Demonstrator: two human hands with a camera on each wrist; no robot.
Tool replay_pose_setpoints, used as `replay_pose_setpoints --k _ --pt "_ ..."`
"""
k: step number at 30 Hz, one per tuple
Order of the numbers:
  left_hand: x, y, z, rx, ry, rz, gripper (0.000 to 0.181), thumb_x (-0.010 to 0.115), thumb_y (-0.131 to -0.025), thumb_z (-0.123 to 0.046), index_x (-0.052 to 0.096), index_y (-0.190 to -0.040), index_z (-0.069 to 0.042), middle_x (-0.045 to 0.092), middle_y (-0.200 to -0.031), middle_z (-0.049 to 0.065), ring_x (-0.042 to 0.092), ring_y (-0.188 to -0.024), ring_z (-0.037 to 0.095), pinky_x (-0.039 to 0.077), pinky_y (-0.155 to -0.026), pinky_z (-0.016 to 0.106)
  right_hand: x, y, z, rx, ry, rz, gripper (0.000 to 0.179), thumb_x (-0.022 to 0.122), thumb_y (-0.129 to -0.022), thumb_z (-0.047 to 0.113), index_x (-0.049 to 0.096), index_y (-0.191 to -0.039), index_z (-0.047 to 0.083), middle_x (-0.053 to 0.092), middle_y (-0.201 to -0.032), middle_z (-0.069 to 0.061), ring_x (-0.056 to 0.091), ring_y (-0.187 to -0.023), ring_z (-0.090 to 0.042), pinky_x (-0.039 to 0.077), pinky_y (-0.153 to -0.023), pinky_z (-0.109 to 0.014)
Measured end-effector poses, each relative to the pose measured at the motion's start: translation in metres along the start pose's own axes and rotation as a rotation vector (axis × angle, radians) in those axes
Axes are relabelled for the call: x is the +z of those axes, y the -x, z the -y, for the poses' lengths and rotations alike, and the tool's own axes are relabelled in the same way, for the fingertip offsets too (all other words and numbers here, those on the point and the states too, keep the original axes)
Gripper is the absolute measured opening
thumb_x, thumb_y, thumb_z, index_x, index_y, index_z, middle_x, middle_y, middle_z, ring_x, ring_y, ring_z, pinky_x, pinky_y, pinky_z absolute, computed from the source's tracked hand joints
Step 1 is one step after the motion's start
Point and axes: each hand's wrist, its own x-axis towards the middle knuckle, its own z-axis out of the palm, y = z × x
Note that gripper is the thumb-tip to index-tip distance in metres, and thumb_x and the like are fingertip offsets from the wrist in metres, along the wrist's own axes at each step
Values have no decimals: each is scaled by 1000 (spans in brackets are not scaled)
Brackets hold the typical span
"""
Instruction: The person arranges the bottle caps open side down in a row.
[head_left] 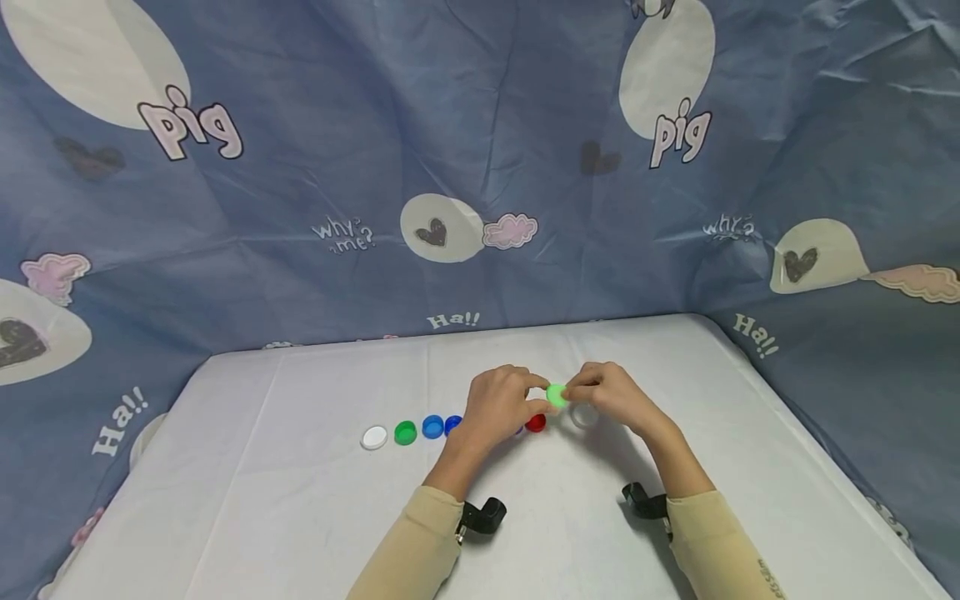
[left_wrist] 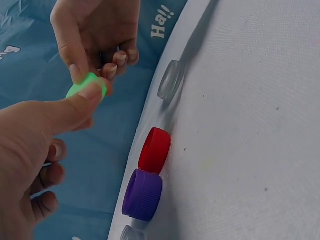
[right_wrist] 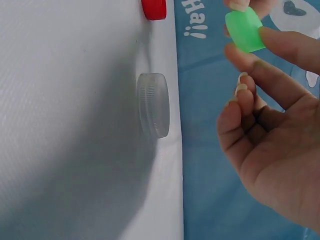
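Fingers of the left hand (head_left: 497,406) and the right hand (head_left: 615,394) pinch one lime cap (head_left: 556,395) above the table (head_left: 300,500); each hand's other fingers curl in. Eight more caps show in a row on the table: one white cap (head_left: 374,437), one green cap (head_left: 405,432), two blue caps (head_left: 432,427), one purple cap (left_wrist: 142,195), one red cap (head_left: 536,423) and two clear caps (left_wrist: 171,80). In the head view, the left hand blocks part of the row, including one clear cap. Two black wrist mounts (head_left: 486,517) sit by the sleeves (head_left: 416,542); a printed curtain (head_left: 300,167) hangs behind.
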Motion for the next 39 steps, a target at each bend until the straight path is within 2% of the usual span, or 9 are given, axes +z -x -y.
replay_pose_setpoints --k 6,11,18,23,25,27,31,35,39 --pt "-1 1 1 65 1 -58 41 79 -78 -52 74 -115 -35 61 -70 -14 47 -62 2 33 -50 17 -3 1 -3 29 -81 33 20 68 -88 23 79 -95 7 68 -92 -7 54 -79 -19 47 -68 -31" --pt "-1 2 0 93 2 -74 38 80 -77 -51 75 -112 -36 61 -68 -15 47 -62 2 33 -50 17 -3 1 -4 25 -105 53 23 66 -90 24 78 -96 5 67 -92 -13 51 -76 -18 47 -68 -34" --pt "-2 3 -1 70 16 -38 36 80 -78 -50 76 -111 -35 75 -85 -11 54 -67 5 37 -53 18 -2 0 -5 12 -102 65 22 69 -89 24 78 -92 5 65 -88 -15 50 -74 -18 45 -67 -32" --pt "-4 2 -1 59 16 -35 36 78 -79 -51 76 -111 -35 65 -71 -13 49 -63 4 34 -51 18 -2 0 -5 -6 -85 62 25 69 -90 27 79 -98 5 67 -93 -15 52 -78 -17 46 -67 -30" --pt "-4 2 0 45 18 -29 36 77 -79 -52 76 -112 -35 60 -67 -14 47 -62 3 34 -51 19 -2 0 -5 5 -79 52 26 70 -90 29 78 -103 8 68 -96 -11 53 -79 -17 47 -68 -30" --pt "-5 2 0 23 28 -21 36 77 -80 -52 76 -112 -36 62 -69 -14 47 -63 3 34 -52 19 -2 0 -6 -1 -70 42 28 71 -89 30 77 -108 10 68 -97 -7 54 -82 -17 48 -69 -30" --pt "-4 3 2 -11 47 -9 35 76 -81 -52 76 -112 -36 61 -69 -13 47 -64 3 34 -52 20 0 -2 -8 -54 -38 16 27 73 -88 29 77 -110 15 60 -88 -4 51 -79 -17 44 -68 -29" --pt "-3 1 4 -8 52 -14 32 75 -83 -50 76 -110 -36 54 -65 -13 45 -62 4 33 -51 20 0 -3 -8 -123 -17 0 25 77 -86 25 77 -110 17 51 -80 -3 45 -74 -18 40 -64 -28" --pt "-2 1 5 -11 68 -10 30 76 -83 -48 77 -110 -35 55 -66 -13 46 -63 4 34 -51 20 1 -3 -6 -136 -18 1 25 79 -84 21 77 -109 20 50 -80 -2 44 -73 -18 39 -62 -27"
